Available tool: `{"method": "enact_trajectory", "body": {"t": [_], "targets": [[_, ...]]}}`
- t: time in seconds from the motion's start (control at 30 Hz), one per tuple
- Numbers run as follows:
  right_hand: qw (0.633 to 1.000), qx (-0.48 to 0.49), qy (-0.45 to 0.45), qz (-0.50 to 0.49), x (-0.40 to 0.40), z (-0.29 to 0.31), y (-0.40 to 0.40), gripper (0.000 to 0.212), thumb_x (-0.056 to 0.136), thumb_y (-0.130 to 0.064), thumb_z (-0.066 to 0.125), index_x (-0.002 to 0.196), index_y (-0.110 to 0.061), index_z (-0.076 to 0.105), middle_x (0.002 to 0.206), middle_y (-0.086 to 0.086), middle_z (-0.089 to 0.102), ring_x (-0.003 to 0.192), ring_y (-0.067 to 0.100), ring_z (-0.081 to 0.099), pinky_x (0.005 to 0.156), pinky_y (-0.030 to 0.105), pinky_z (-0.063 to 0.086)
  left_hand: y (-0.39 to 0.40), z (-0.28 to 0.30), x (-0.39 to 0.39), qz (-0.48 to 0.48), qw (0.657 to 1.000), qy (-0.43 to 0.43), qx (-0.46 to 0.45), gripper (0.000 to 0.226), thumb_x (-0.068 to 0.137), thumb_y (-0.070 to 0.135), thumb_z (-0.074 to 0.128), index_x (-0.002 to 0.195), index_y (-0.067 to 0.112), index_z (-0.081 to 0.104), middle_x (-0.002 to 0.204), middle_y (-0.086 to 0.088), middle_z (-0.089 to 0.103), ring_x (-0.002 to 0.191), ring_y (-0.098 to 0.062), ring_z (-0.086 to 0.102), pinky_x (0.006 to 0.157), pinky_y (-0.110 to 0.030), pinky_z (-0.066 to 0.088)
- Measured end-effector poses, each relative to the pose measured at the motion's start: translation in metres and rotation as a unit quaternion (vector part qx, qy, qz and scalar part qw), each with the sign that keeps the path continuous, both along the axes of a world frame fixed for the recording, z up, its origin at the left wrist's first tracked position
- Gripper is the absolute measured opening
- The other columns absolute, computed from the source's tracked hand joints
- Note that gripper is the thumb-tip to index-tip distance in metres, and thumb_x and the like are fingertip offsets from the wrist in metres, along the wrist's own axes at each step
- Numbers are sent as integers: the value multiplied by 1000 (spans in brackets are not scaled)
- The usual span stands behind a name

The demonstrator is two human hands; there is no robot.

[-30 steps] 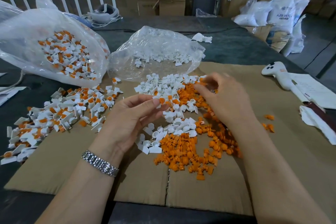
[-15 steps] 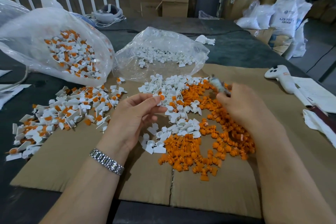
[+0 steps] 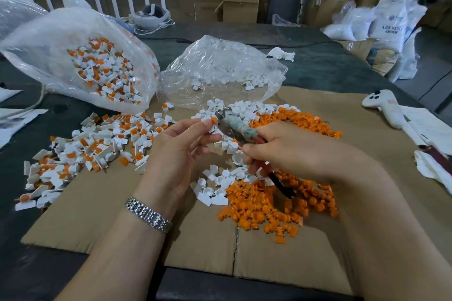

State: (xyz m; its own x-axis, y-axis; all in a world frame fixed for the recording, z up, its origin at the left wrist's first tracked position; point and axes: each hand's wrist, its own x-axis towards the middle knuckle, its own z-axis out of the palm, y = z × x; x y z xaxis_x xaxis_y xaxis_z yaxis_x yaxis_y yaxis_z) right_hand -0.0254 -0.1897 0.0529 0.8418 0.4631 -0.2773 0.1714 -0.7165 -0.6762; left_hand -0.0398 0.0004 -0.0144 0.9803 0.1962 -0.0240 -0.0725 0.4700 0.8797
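Over the cardboard, the cap pinched by the left hand could get flicked away if the pliers gripped in the right hand are squeezed crooked.

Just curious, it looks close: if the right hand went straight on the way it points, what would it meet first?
Probably the orange-capped piece pinched by the left hand: the pliers in the right hand aim up-left, tips almost at it, though depth is unclear.
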Motion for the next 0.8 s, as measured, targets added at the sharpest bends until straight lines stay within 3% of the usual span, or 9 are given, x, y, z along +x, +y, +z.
{"method": "enact_trajectory", "body": {"t": [0.1,0.23,0.3,0.43,0.57,0.8], "targets": [[1000,-11,-16,7,-3,4,5,25,105,-33,49,102,-14,65,91,-2,74,82,9,72,72,25,56,0,0,1,14,1000,-3,-4,21,71,18,81,89,10,73,85,-5,78,74,-15,76,53,-16,50],[999,-20,-20,22,-7,4,9,28,106,-34,48,103,-13,65,97,1,75,93,21,72,88,42,57,0,-1,1,31,999,2,-5,19,71,16,81,86,10,72,86,-8,77,73,-16,75,52,-17,50],[999,-22,-16,22,-9,3,10,27,106,-33,47,103,-12,65,96,3,75,95,24,71,89,44,57,0,-1,1,34,999,4,-3,19,71,16,82,86,10,71,86,-9,77,72,-16,75,52,-17,50],[999,-37,-28,28,-8,1,11,30,106,-35,45,95,-15,64,88,1,75,79,17,70,75,34,55,1,-3,2,32,999,13,8,8,81,9,80,84,10,72,88,-11,78,73,-17,75,52,-17,50],[996,-57,-68,20,-8,-3,13,40,105,-43,45,82,-16,64,71,0,71,60,7,61,62,24,47,2,-3,1,26,999,19,13,6,83,8,78,84,9,73,75,-6,76,72,-15,75,52,-16,51],[994,-52,-98,-2,-10,-12,19,35,104,-43,48,89,-13,60,75,8,64,64,20,59,73,46,56,2,-3,1,22,1000,21,-5,17,73,10,79,87,5,71,76,-8,76,67,-14,74,54,-16,53]]}}
